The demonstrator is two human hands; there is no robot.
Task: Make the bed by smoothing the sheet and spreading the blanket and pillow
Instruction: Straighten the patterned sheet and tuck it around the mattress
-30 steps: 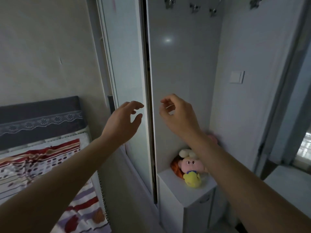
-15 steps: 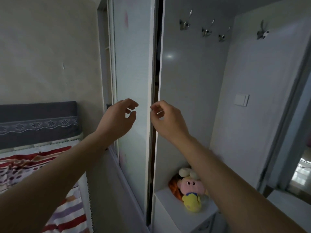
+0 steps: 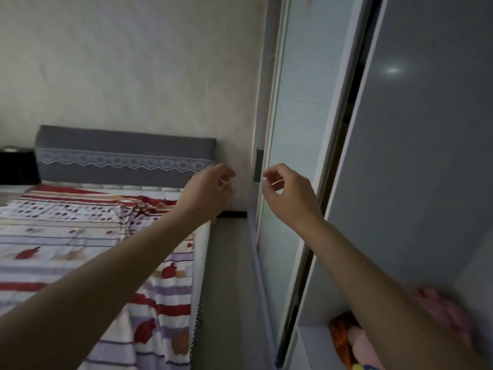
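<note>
a bedroom is being viewed from head height at a tilt, with two bare forearms being stretched forward and upward.

the left hand (image 3: 206, 192) is being held in the air in front of the pale wall (image 3: 133, 62), just past the right end of the grey headboard (image 3: 125, 142). its fingers are being curled loosely, with the thumb near the fingertips, and nothing is being held in it.

the right hand (image 3: 292, 194) is being held beside it, a small gap apart, in front of the frosted sliding wardrobe door (image 3: 296, 116). its fingers are likewise being curled loosely, with space showing between thumb and forefinger, and nothing is being gripped. whether the door is being touched cannot be told.

the patterned sheet (image 3: 66, 236), striped in red, purple and white with dots and fruit shapes, is lying spread over the bed, below and to the left of the left hand and well apart from both hands. the left forearm is being held above its right edge. the sheet is being shown wrinkled near the headboard.

a plush toy (image 3: 346, 343) is being partly hidden by the right forearm at the lower right, below a glossy grey panel (image 3: 426, 169).
</note>
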